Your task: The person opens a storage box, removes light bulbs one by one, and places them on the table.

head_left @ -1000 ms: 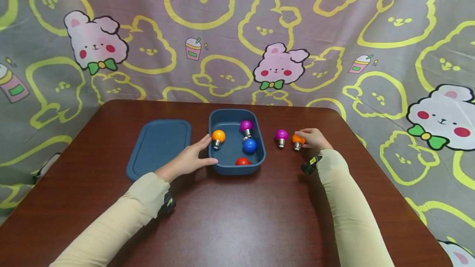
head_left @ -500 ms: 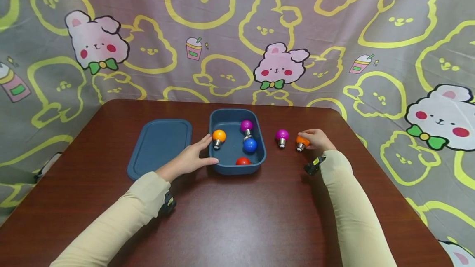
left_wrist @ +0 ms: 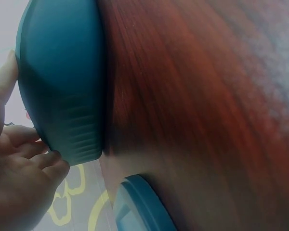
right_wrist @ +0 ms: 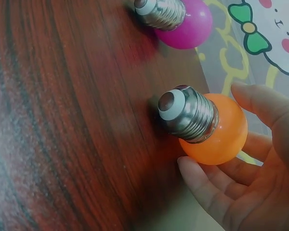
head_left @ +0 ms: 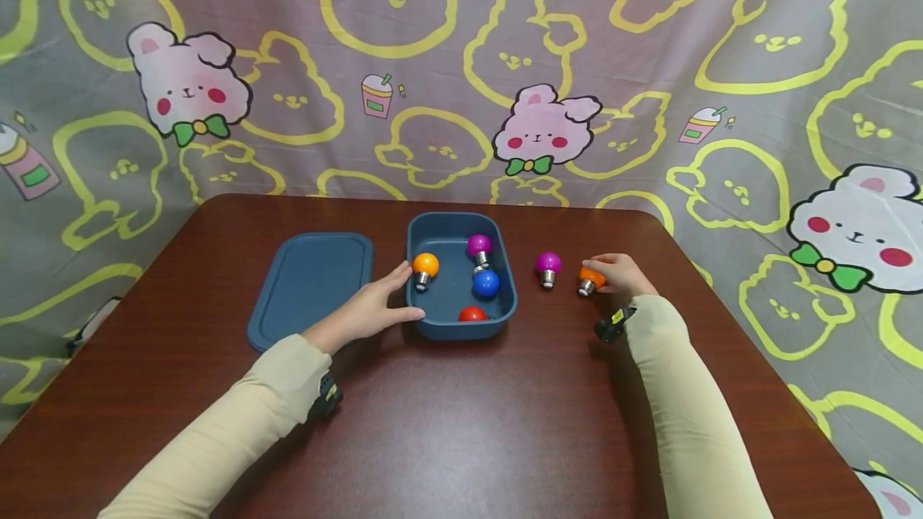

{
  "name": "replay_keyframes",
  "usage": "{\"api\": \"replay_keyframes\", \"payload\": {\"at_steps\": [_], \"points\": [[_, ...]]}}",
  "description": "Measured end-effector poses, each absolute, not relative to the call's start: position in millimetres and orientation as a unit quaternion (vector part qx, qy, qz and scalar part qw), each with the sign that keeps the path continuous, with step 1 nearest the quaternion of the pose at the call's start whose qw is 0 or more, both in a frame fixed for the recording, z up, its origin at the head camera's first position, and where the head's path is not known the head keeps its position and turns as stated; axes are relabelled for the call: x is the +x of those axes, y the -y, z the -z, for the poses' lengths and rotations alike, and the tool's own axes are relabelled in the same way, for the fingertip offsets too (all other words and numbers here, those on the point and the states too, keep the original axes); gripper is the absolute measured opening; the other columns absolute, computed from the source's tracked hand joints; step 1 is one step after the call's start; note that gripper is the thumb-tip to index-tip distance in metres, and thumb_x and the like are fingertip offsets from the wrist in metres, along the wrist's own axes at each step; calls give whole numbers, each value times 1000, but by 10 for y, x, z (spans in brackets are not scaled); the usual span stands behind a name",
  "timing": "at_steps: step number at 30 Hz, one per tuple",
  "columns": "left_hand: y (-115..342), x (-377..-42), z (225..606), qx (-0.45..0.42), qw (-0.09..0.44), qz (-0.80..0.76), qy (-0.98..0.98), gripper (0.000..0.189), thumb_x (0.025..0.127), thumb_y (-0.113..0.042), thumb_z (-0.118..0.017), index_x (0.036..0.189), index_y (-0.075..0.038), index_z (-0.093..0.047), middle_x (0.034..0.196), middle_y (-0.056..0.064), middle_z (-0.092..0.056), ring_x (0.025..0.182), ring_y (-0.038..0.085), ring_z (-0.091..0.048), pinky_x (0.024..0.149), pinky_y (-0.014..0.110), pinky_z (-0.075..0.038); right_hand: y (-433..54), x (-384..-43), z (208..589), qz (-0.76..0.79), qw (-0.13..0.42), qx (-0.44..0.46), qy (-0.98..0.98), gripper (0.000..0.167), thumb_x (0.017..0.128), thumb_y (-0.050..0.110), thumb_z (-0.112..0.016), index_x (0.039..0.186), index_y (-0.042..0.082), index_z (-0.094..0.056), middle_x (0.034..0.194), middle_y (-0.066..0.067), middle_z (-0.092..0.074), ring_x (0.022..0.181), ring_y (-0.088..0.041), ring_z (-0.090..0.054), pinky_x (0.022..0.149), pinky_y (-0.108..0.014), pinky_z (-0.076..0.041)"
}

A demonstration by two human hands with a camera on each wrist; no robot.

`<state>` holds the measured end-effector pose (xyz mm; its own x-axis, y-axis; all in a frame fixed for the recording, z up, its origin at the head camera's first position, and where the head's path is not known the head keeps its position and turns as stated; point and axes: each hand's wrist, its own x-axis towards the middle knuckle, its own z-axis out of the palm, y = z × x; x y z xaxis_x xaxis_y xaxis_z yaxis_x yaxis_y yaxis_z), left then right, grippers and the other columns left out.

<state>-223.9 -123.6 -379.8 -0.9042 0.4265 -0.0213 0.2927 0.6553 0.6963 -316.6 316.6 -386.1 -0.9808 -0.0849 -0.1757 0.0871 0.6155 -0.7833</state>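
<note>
My left hand (head_left: pixel 366 309) rests against the left side of a blue-grey plastic box (head_left: pixel 457 333), its thumb and fingers spread along the rim. In the left wrist view the fingertips touch the box's outer wall (left_wrist: pixel 62 72). My right hand (head_left: pixel 624 274) holds an orange light bulb (head_left: pixel 592 278) by its globe, thumb on one side and fingers on the other. The right wrist view shows the bulb's metal screw base (right_wrist: pixel 195 115) pointing away from the palm, low over the table. Left of it lies a purple bulb (head_left: pixel 548 264).
Inside the box are a yellow-orange bulb (head_left: pixel 425 265), another purple bulb (head_left: pixel 479 246), a blue bulb (head_left: pixel 486 283) and a red bulb (head_left: pixel 472 314), partly hidden by the front wall. A flat blue-grey lid (head_left: pixel 317 283) lies left of the box. A patterned curtain (head_left: pixel 461 62) hangs behind the brown table (head_left: pixel 461 423).
My right hand has shifted a little to the right together with the orange bulb, which has tilted and stands farther from the purple one. The left hand and box stay in place.
</note>
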Motion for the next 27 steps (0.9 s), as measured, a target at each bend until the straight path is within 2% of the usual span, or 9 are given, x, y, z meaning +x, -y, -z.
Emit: {"api": "replay_keyframes", "payload": {"at_steps": [11,17,22,27], "points": [[1234,-2242,3793,200,91,-364,-905,84,85,-39,-65,146,-4,-19,152,10,-10,134,32,-19,102,51,-23,-3187,-3147,3857,441,102,4,-892,52,94,29,-54,127,-10,-47,107,-19,-52,83,-19,-54,73,-33,-52],[1231,-2230,3784,196,93,-365,-905,84,85,-38,-65,147,-4,-19,152,10,-10,134,32,-19,103,51,-23,-3197,-3096,3804,443,107,17,-890,55,94,33,-53,129,-9,-45,117,-23,-50,96,-29,-53,79,-36,-50],[1219,-2237,3786,192,92,-360,-908,85,84,-40,-65,146,-4,-20,152,10,-11,134,32,-19,103,51,-23,-3214,-3034,3617,431,97,28,-897,58,94,32,-52,131,-10,-40,127,-27,-44,108,-38,-47,86,-45,-45],[1228,-2240,3795,191,91,-357,-910,86,84,-42,-65,146,-4,-20,152,8,-11,134,31,-20,103,51,-23,-3170,-3021,3323,411,64,1,-909,61,94,37,-52,133,-8,-39,130,-27,-42,109,-42,-48,88,-49,-43]]}}
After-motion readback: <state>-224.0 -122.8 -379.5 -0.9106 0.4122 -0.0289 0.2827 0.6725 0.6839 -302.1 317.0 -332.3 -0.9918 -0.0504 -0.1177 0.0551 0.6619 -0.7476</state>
